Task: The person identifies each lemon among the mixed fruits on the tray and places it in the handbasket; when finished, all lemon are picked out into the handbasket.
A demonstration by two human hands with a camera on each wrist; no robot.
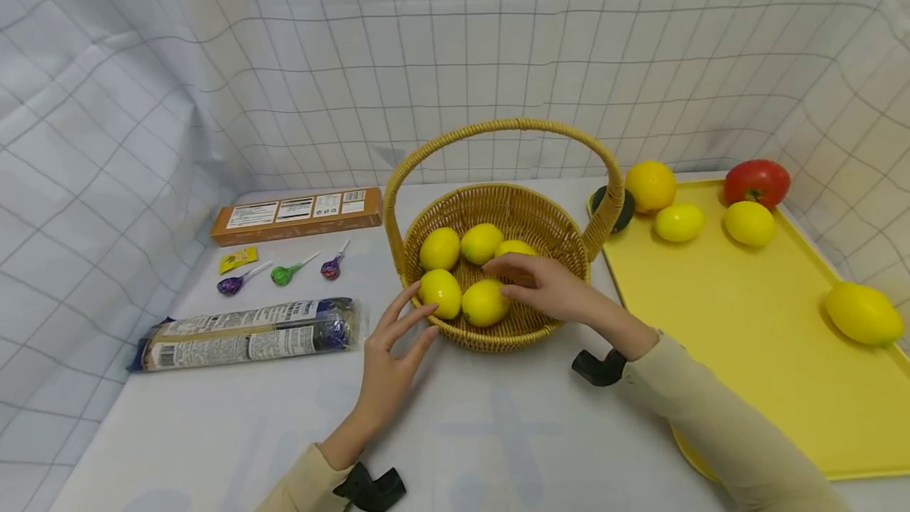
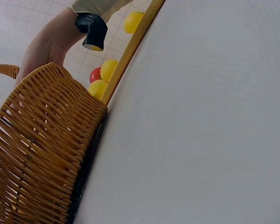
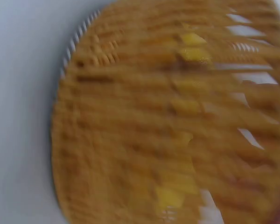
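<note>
A round wicker basket (image 1: 498, 342) with a tall arched handle holds several yellow lemons (image 1: 439, 248). My right hand (image 1: 547, 287) reaches over the basket's right side, with its fingers bent above the lemons. Its thumb tip is at the front middle lemon (image 1: 486, 303), and the hand partly covers a lemon (image 1: 516, 246) behind it. My left hand (image 1: 389, 362) is at the basket's front left rim, fingers spread, its fingertips by the front left lemon (image 1: 441, 294). In the left wrist view the basket's woven side (image 2: 46, 140) fills the lower left; the right wrist view is blurred.
To the right lies a yellow tray (image 1: 739, 338) with an orange (image 1: 650, 186), a red tomato (image 1: 757, 182), a dark green fruit (image 1: 620, 210) and several lemons (image 1: 863, 313). Leftward are a brown box (image 1: 298, 216), a long packet (image 1: 249, 334), lollipops (image 1: 282, 273) and a yellow sachet (image 1: 238, 260).
</note>
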